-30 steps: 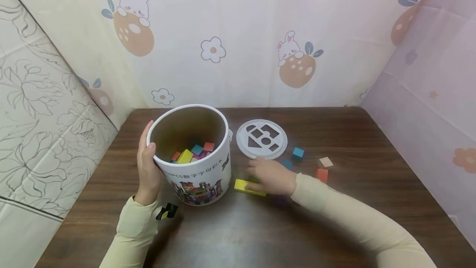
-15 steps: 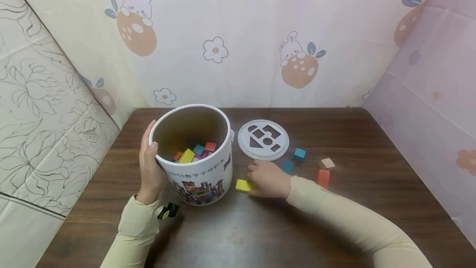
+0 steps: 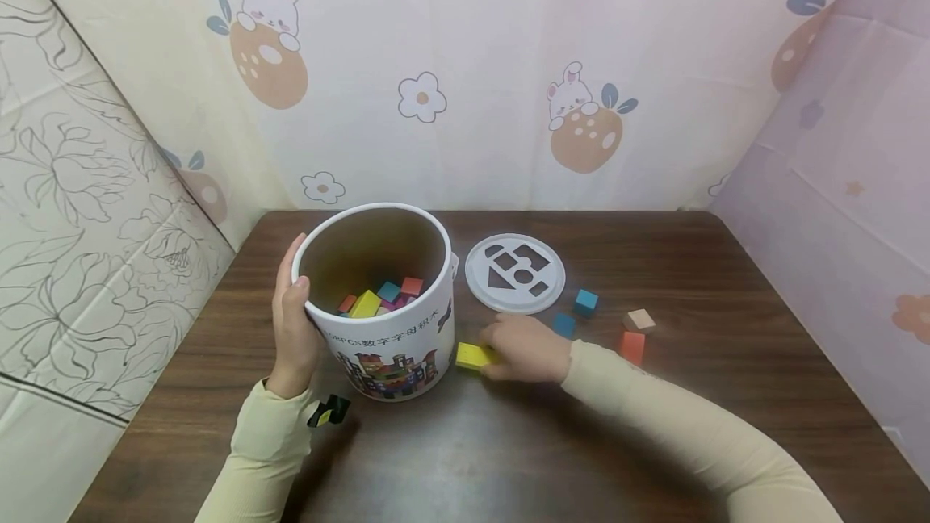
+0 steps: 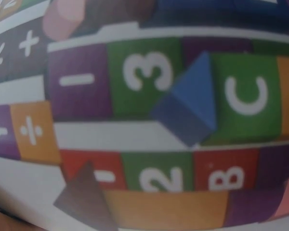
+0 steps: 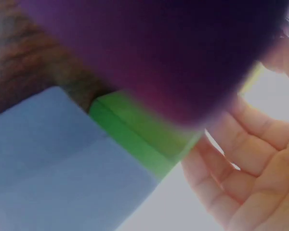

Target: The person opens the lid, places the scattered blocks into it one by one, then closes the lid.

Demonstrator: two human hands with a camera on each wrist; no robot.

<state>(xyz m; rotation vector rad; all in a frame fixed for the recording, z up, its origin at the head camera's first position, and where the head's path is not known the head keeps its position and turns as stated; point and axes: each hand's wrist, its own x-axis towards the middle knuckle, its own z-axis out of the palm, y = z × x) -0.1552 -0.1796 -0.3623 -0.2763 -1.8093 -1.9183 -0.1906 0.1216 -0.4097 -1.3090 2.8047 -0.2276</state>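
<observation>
A white bucket [image 3: 388,329] with printed pictures stands on the table, its mouth towards me and colourful blocks [image 3: 370,303] inside. My left hand [image 3: 293,329] grips its left side, thumb at the rim; the left wrist view shows mostly the bucket's printed wall [image 4: 86,134]. Just right of the bucket, my right hand [image 3: 526,347] holds a yellow block [image 3: 475,357] by its right end, the left end sticking out. In the right wrist view, a purple block [image 5: 159,53], a green block [image 5: 135,130] and a blue block [image 5: 62,163] show near the curled fingers [image 5: 250,144].
A white lid [image 3: 515,274] with shape cutouts lies behind my right hand. Two blue blocks [image 3: 585,303], a natural wood block [image 3: 639,320] and a red block [image 3: 632,347] lie to the right on the brown table [image 3: 450,458]. A patterned curtain [image 3: 479,39] hangs behind.
The right hand has closed its fingers on the yellow block and shifted it slightly left, towards the bucket. My left hand stays on the bucket.
</observation>
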